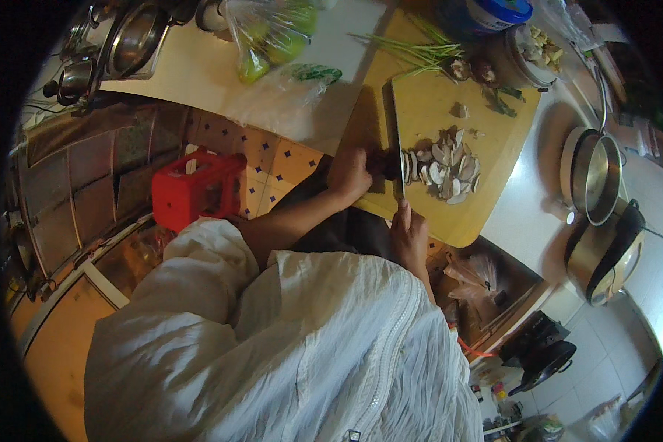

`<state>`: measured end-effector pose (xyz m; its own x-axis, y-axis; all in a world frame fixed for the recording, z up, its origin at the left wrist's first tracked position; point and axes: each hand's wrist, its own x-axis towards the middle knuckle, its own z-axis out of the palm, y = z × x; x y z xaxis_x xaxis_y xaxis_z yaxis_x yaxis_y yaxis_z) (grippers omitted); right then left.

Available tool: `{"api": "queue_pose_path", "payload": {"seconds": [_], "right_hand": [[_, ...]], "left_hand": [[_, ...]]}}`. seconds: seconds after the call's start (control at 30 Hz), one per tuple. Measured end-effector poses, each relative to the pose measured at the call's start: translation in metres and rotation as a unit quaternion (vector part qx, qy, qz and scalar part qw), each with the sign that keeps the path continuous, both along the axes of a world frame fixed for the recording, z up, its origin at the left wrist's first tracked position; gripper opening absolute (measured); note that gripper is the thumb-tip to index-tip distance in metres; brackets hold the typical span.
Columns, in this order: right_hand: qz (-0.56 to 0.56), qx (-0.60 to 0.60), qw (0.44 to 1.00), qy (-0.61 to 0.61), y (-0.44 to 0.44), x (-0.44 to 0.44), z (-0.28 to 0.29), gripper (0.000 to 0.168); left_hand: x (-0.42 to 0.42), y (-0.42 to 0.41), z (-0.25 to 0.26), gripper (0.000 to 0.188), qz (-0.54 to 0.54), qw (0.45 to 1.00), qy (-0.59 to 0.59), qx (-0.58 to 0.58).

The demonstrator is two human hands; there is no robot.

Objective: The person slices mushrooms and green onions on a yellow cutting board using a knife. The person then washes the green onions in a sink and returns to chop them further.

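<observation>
My right hand (410, 229) grips a wide-bladed kitchen knife (395, 127) at its near end. The blade stands nearly edge-on to the view, over the left side of a yellow cutting board (453, 221). Left of the blade, my left hand (351, 178) has its fingertips on a dark mushroom (381, 164), partly in shadow. Pale mushroom slices (447, 166) lie in a loose heap right of the blade, with a short row of slices close against it. A small mushroom piece (462, 110) rests farther up the board.
Green stalks (414, 51) and a dark leafy scrap (500, 102) lie at the board's far end, near a tub of chopped pieces (536, 52). Bagged green produce (271, 36) is on the counter at left. Pans (599, 177) stand at right; a red stool (196, 190) is below.
</observation>
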<state>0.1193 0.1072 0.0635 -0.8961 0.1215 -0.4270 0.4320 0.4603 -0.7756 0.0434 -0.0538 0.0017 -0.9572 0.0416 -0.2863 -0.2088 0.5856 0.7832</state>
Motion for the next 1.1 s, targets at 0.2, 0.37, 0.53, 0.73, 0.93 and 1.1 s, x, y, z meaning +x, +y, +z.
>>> {"api": "queue_pose_path", "payload": {"seconds": [0.2, 0.37, 0.53, 0.73, 0.93, 1.1], "right_hand": [[0.022, -0.005, 0.999, -0.034, -0.002, -0.015, -0.015, 0.051], [-0.001, -0.043, 0.998, -0.049, 0.003, -0.008, 0.000, 0.052], [-0.001, -0.035, 0.999, -0.019, -0.005, -0.005, 0.005, 0.053], [0.020, 0.025, 0.999, -0.026, -0.009, -0.017, -0.014, 0.053], [0.006, -0.023, 0.999, -0.043, -0.007, -0.011, 0.012, 0.054], [0.002, -0.042, 0.998, -0.052, -0.008, -0.010, 0.010, 0.053]], "left_hand": [[0.002, -0.002, -0.010, 0.026, -0.013, 0.998, 0.048, -0.034], [0.003, -0.004, -0.010, 0.023, 0.026, 0.987, -0.060, 0.147], [0.000, -0.002, -0.007, 0.022, 0.032, 0.995, -0.037, 0.083], [-0.004, -0.002, 0.014, 0.019, -0.018, 0.999, 0.033, -0.006], [0.012, 0.000, -0.058, 0.011, 0.092, 0.975, -0.010, 0.204], [-0.003, -0.002, 0.001, 0.013, 0.019, 0.998, -0.007, 0.057]]}}
